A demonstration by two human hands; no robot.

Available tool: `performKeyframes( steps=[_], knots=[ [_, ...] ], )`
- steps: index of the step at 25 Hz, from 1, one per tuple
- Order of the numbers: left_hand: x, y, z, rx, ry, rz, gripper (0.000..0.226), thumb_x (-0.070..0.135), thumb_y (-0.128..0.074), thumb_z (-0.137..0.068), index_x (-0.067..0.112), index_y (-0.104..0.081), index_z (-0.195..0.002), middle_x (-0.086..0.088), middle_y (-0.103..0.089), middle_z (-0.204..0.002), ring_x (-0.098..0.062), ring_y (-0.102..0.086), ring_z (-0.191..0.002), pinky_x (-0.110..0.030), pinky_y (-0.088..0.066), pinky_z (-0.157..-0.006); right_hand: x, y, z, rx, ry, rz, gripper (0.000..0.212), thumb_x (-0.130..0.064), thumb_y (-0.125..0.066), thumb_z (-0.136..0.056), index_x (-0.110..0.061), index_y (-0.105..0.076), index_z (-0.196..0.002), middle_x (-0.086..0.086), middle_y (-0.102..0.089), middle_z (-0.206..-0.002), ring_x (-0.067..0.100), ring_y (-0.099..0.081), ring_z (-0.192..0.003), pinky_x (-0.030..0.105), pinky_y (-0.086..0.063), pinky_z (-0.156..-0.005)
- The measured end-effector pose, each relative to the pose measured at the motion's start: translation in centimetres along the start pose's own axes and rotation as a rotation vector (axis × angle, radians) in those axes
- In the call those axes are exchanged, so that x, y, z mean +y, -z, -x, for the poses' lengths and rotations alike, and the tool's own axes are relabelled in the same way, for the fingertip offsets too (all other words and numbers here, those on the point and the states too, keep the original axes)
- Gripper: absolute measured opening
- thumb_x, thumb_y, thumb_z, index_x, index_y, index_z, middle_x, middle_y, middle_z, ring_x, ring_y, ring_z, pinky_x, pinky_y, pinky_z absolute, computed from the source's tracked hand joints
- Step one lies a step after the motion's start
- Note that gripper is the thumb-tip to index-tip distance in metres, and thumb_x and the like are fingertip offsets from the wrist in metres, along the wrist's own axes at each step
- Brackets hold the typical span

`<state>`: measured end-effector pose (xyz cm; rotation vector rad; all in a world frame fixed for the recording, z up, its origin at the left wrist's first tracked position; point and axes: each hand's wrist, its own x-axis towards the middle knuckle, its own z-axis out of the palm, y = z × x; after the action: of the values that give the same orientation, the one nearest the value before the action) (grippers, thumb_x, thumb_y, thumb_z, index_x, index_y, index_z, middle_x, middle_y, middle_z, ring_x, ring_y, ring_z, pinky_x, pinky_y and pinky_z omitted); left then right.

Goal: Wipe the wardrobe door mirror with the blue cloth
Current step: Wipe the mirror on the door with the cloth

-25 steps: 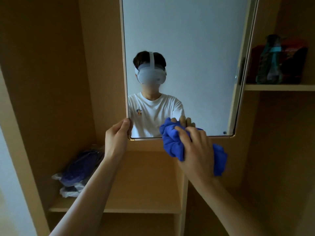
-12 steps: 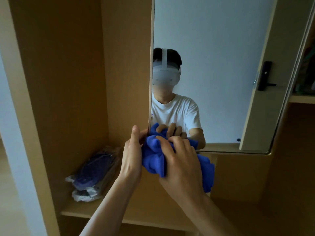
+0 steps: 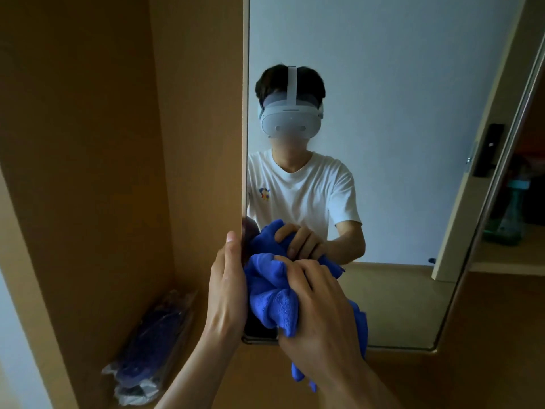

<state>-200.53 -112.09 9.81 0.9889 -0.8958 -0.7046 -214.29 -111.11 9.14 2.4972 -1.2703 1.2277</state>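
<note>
Wiping in hand. The right grip (image 3: 321,314) is clamped on the blue cloth (image 3: 271,293), pressed low on the mirror (image 3: 398,143). The left grip (image 3: 228,287), just beside, clasps the mirror edge. The next stroke probably needs upward travel.

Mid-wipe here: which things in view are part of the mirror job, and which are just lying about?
In the job:
- wardrobe door mirror
- blue cloth, bunched in the right hand
- left hand, holding the door's edge

Lying about:
- plastic-wrapped bundle, lower left
- greenish bottle, far right
</note>
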Motion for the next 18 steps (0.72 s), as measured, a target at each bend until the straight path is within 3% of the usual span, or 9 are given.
performKeyframes(
  steps=[4,7,8,10,12,18],
  knots=[
    [8.1,-2.5,-2.2,0.008,-0.012,-0.024,0.050,0.071,-0.043,-0.091,0.035,-0.072,-0.110,0.005,-0.075,-0.108,-0.013,-0.070,-0.106,-0.045,-0.051,-0.100,-1.7,5.9,-5.5,-0.029,0.000,-0.041,0.041,-0.026,-0.059,-0.075,-0.030,-0.049,-0.114,-0.010,-0.055,-0.100,0.012,-0.057,-0.090,0.030,-0.052,-0.078],
    [15.1,-4.4,-4.3,0.031,-0.042,-0.072,0.035,0.055,-0.043,-0.103,0.033,-0.070,-0.101,0.009,-0.074,-0.100,-0.007,-0.069,-0.099,-0.037,-0.052,-0.092,-3.6,11.0,-10.9,-0.083,-0.047,-0.042,0.026,-0.029,-0.051,-0.081,-0.027,-0.056,-0.106,-0.010,-0.057,-0.091,0.010,-0.058,-0.087,0.032,-0.052,-0.081],
    [17.4,-5.0,-4.9,0.031,-0.044,-0.083,0.033,0.052,-0.043,-0.105,0.032,-0.069,-0.100,0.010,-0.073,-0.099,-0.007,-0.068,-0.099,-0.036,-0.052,-0.092,-4.3,13.0,-12.5,-0.077,-0.050,-0.057,0.025,-0.024,-0.057,-0.081,-0.023,-0.059,-0.106,-0.007,-0.059,-0.093,0.012,-0.058,-0.090,0.034,-0.052,-0.082],
    [22.0,-6.2,-6.0,0.020,-0.055,-0.123,0.031,0.051,-0.043,-0.105,0.032,-0.067,-0.099,0.012,-0.072,-0.096,-0.008,-0.067,-0.097,-0.033,-0.052,-0.089,-5.6,17.1,-15.3,-0.033,-0.012,-0.070,0.045,-0.013,-0.074,-0.072,-0.018,-0.061,-0.115,-0.001,-0.062,-0.105,0.015,-0.058,-0.097,0.035,-0.052,-0.084],
    [26.1,-7.3,-7.1,0.018,-0.051,-0.147,0.029,0.051,-0.045,-0.104,0.032,-0.067,-0.100,0.012,-0.072,-0.096,-0.010,-0.067,-0.099,-0.032,-0.051,-0.086,-6.8,20.8,-18.0,-0.010,0.043,-0.043,0.062,-0.009,-0.079,-0.068,-0.020,-0.058,-0.125,-0.003,-0.060,-0.113,0.017,-0.058,-0.100,0.036,-0.053,-0.083],
    [36.5,-10.4,-10.3,0.018,-0.080,-0.193,0.027,0.043,-0.046,-0.105,0.026,-0.066,-0.111,0.011,-0.073,-0.109,-0.002,-0.067,-0.102,-0.033,-0.051,-0.095,-8.7,29.2,-25.5,0.024,0.146,-0.018,0.059,-0.005,-0.078,-0.070,-0.017,-0.059,-0.125,0.002,-0.062,-0.113,0.021,-0.060,-0.101,0.039,-0.055,-0.082]
  ],
)
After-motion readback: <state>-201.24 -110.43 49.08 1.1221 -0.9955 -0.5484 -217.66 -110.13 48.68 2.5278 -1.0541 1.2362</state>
